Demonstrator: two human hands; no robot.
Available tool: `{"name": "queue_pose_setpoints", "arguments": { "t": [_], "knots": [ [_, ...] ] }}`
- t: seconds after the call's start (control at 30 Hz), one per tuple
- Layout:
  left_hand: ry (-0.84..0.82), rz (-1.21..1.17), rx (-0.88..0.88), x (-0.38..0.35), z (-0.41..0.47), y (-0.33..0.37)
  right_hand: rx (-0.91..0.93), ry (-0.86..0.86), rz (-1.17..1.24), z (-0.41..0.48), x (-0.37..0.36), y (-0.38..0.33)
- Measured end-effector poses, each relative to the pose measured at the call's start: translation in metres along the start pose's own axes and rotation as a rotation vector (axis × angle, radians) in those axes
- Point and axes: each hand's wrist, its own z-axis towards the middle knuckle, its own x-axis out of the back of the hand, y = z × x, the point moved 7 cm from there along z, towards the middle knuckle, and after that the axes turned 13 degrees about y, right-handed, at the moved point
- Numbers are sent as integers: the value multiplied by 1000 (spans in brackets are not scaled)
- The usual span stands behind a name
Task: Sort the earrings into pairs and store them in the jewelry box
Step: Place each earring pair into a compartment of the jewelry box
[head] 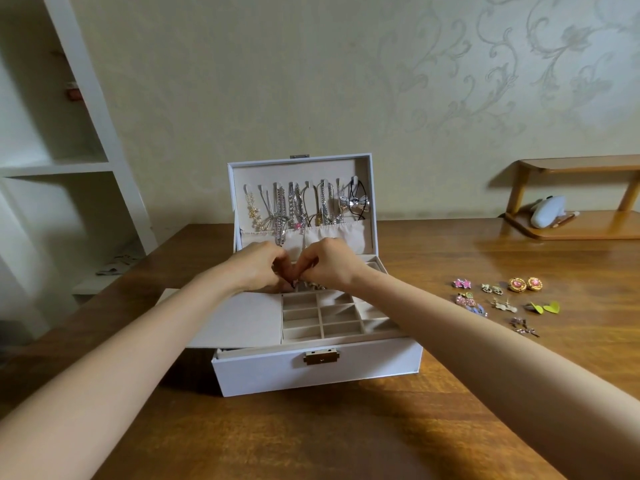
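1. White jewelry box (317, 370) sits on the wooden table (381, 427), long side running left-right, clasp (321, 356) facing the person, lid (362, 188) upright behind
2. Left hand (258, 268) and right hand (327, 266) meet over the box's rear, fingertips pinching what seems a small earring (296, 284)
3. Risk: a loose pinch lets it fall into the wrong one of the compartments (320, 320); the paired earrings (502, 299) wait right of the box

we see a wooden table (346, 431), white shelves (69, 164) at its left, a patterned wall (311, 81) behind, and a small wooden rack (571, 226) holding a white object (549, 211) at right.
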Motion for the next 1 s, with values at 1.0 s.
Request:
{"name": "queue_pose_setpoints", "arguments": {
  "t": [1.0],
  "knots": [
    [46, -74, 41, -2, -2, -5, 5, -37, -360, 3, -6, -6]
  ]
}}
